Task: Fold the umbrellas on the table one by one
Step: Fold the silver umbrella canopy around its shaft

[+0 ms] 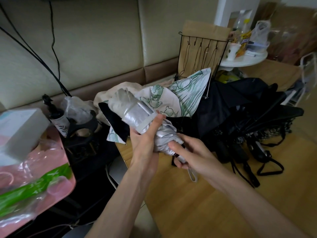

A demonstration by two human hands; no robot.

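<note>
The silver, shiny-fabric compact umbrella is held in the air over the near edge of the light wooden table. Its canopy is gathered into a roll and a band is wrapped round it, so this one looks nearly finished. The left hand grasps the rolled canopy, thumb pressed along the band. The right hand curls round the handle end, where a grey wrist loop hangs; whether the band is fastened is hard to tell.

Behind it, a white umbrella with a green floral print and several black umbrellas lie loose and unfolded on the table, so most of the work is left. A padded beige wall runs behind, with a black wire rack and a round white side table.
</note>
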